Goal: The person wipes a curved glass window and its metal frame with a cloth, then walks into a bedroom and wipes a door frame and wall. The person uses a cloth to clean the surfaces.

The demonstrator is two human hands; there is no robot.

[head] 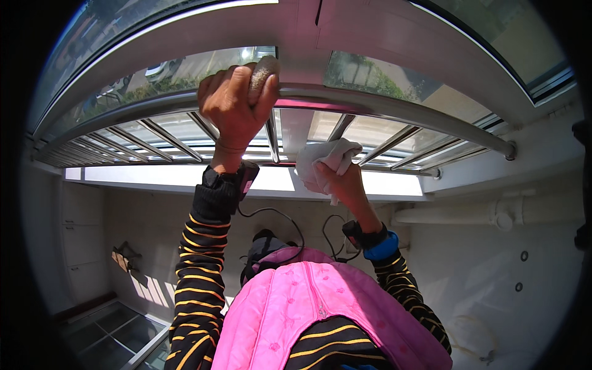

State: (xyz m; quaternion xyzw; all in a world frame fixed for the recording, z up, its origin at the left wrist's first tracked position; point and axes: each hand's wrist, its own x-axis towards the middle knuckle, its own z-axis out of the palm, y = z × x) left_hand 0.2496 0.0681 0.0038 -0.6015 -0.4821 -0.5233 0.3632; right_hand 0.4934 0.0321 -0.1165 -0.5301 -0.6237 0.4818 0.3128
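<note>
My left hand (pixel 231 99) grips a speckled grey-brown scrubbing pad (pixel 263 76), seen just above the round top rail (pixel 360 102) of a metal window railing. Whether the pad touches the rail I cannot tell. Lower and to the right, my right hand (pixel 344 180) holds a bunched white cloth (pixel 314 162) in front of the railing's lower part. Behind the cloth, an upright metal bar (pixel 341 127) is partly hidden. Both wrists carry black straps with small devices.
Window glass (pixel 365 76) lies beyond the railing, above a sunlit white ledge (pixel 185 178). A white pipe (pixel 444 215) runs along the right wall. A small folding stool (pixel 125 256) stands on the floor at left, near a white cabinet (pixel 82 226). Black cables (pixel 277 210) hang between my arms.
</note>
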